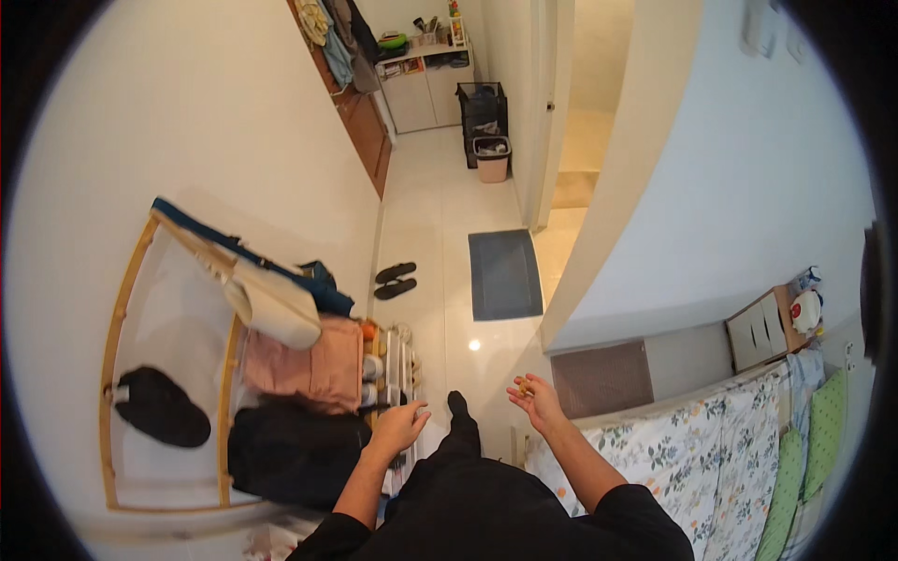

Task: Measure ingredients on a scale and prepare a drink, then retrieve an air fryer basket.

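Note:
My right hand (539, 402) holds a small yellowish-brown object (525, 386) between thumb and fingers, palm partly turned up. What the object is cannot be made out. It is held above the pale tiled floor (456, 336), beside the bed. My left hand (398, 428) has nothing visible in it, its thumb apart from the fingers. It appears in front of a shoe rack (400, 357) and close to a black bag (298, 449). Whether it touches either cannot be told. Between my hands, one foot in a black sock (458, 405) is forward on the floor.
A wooden wall rack (228, 379) carries a cream bag (280, 308), a pink bag (316, 365) and a black cap (163, 408). Black slippers (396, 280), a blue-grey mat (505, 275) and a brown mat (602, 379) lie on the floor. A pink bin (492, 167) stands farther off. Right is a floral-covered bed (673, 456).

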Demonstrator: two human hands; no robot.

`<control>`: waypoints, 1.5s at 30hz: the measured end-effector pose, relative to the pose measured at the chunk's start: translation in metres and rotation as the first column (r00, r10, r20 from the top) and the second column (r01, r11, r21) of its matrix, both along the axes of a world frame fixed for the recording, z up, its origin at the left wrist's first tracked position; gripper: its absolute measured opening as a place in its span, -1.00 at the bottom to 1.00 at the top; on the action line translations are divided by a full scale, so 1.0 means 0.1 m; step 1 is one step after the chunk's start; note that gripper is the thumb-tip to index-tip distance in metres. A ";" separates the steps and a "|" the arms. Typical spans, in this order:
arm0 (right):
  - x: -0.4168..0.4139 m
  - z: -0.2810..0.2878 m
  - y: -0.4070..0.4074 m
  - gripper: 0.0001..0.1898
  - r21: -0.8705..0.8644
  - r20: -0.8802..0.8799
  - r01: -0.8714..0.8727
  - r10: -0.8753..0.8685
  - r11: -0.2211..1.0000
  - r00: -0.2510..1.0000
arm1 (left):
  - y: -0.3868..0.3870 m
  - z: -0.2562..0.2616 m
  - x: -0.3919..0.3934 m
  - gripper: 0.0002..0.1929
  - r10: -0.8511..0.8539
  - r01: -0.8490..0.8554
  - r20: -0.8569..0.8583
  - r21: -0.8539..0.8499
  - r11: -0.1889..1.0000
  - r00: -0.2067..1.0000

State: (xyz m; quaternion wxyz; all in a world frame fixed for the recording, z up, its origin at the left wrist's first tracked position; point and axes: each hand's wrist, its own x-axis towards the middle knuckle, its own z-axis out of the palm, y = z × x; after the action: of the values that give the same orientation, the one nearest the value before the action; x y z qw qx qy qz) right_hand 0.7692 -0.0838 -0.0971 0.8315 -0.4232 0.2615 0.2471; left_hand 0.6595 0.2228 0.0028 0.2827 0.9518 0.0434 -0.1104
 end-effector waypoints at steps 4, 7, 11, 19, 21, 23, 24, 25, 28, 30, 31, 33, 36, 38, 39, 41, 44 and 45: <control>0.80 -0.11 0.28 -0.44 -0.088 -0.028 0.025 -0.028 0.996 0.999 | 0.27 -0.11 0.99 -0.66 0.023 -0.021 0.033 -0.061 0.998 0.999; 1.36 -0.14 0.35 -0.49 -0.185 -0.047 0.029 -0.038 0.982 0.998 | 0.41 -0.17 1.80 -0.65 -0.045 0.052 0.074 -0.105 0.993 0.996; 2.35 -0.19 0.38 -0.55 -0.290 0.040 0.093 -0.085 0.952 0.996 | 0.43 -0.35 2.98 -0.68 -0.184 0.187 0.035 -0.139 0.973 0.982; 4.24 -0.22 0.58 -0.57 -0.230 0.028 0.249 -0.249 0.941 0.968 | 0.87 -1.33 4.90 -0.69 -0.386 0.379 -0.245 -0.078 0.922 0.889; 4.79 -0.44 0.65 -0.73 -0.189 -0.072 0.218 -0.235 0.958 0.969 | 1.28 -1.80 5.16 -0.59 -0.248 0.245 -0.359 -0.054 0.968 0.900; 5.46 -0.57 0.78 -0.76 -0.154 -0.120 0.155 -0.175 0.976 0.977 | 1.79 -2.19 5.27 -0.51 -0.084 0.111 -0.436 0.038 0.993 0.896; 5.76 -0.62 0.88 -0.78 -0.119 -0.175 0.118 -0.137 0.986 0.975 | 2.05 -2.31 5.28 -0.47 0.003 0.045 -0.472 0.091 0.995 0.881; 6.06 -0.66 0.95 -0.78 -0.123 -0.181 0.122 -0.143 0.985 0.973 | 2.22 -2.25 5.41 -0.49 0.052 -0.001 -0.477 0.106 0.994 0.877; 7.02 -0.57 1.28 -0.81 -0.150 -0.117 0.042 -0.059 0.988 0.991 | 2.62 -2.07 5.79 -0.54 0.247 -0.205 -0.441 0.141 0.968 0.863; 7.65 -0.48 1.51 -0.85 -0.170 -0.076 0.034 -0.047 0.985 0.996 | 2.73 -2.04 6.05 -0.58 0.391 -0.363 -0.394 0.146 0.920 0.832; 7.97 -0.47 1.55 -0.85 -0.179 -0.074 0.028 -0.042 0.983 0.996 | 2.76 -2.00 6.27 -0.60 0.482 -0.487 -0.342 0.079 0.870 0.806; 8.59 -0.47 1.70 -0.87 -0.168 -0.054 -0.022 0.013 0.985 0.998 | 2.79 -2.02 6.66 -0.62 0.583 -0.610 -0.297 0.003 0.792 0.756; 9.76 -1.06 1.83 -0.81 -0.163 -0.011 -0.015 0.013 0.986 1.000 | 2.84 -2.17 7.11 -0.60 0.635 -0.682 -0.319 -0.052 0.730 0.704; 10.38 -1.06 2.03 -0.79 -0.146 0.036 0.011 -0.006 0.989 0.999 | 3.03 -2.29 7.28 -0.60 0.554 -0.595 -0.352 -0.009 0.804 0.755; 10.70 -0.90 2.15 -0.72 -0.115 0.010 0.118 -0.117 0.986 0.993 | 3.15 -2.36 7.41 -0.60 0.468 -0.496 -0.378 0.026 0.868 0.799; 11.27 -0.78 2.22 -0.65 -0.099 -0.017 0.230 -0.233 0.968 0.972 | 3.38 -2.26 7.94 -0.55 0.385 -0.383 -0.493 0.110 0.917 0.780; 11.64 -0.90 2.36 -0.51 -0.292 -0.055 0.377 -0.409 0.879 0.911 | 3.72 -2.03 8.74 -0.57 0.451 -0.438 -0.376 0.125 0.890 0.809; 11.62 -1.09 2.33 -0.53 -0.280 -0.033 0.303 -0.325 0.911 0.945 | 3.78 -1.89 9.01 -0.58 0.513 -0.500 -0.301 0.124 0.857 0.804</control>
State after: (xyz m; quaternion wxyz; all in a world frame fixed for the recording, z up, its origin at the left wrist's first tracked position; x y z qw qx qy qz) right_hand 1.9309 0.1489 -0.2064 0.7837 -0.4753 0.3899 0.0884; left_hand 1.5602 0.6009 -0.1866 0.2722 0.8796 0.3436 -0.1849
